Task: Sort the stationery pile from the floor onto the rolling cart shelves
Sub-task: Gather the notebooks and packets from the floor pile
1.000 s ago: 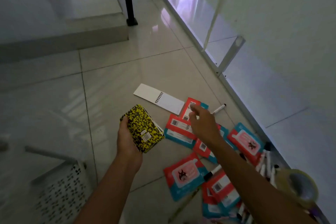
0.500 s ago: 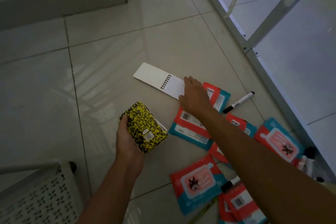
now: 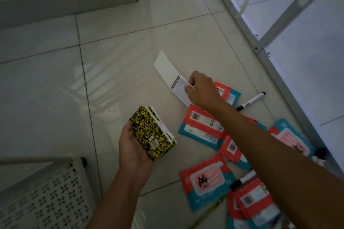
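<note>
Meanwhile, the white spiral notepad (image 3: 177,87), lying open on the floor tiles (image 3: 115,72) at twelve o'clock of the pile, was pinched at its near page by the right hand (image 3: 202,90). A stack of yellow speckled notebooks (image 3: 153,133) was gripped in the left hand (image 3: 134,147). If only one sheet was caught, it could be torn from the coil, or the flipped-back cover could swing loose and the pad be dropped. The cart shelf (image 3: 42,197) was seen at seven o'clock.
</note>
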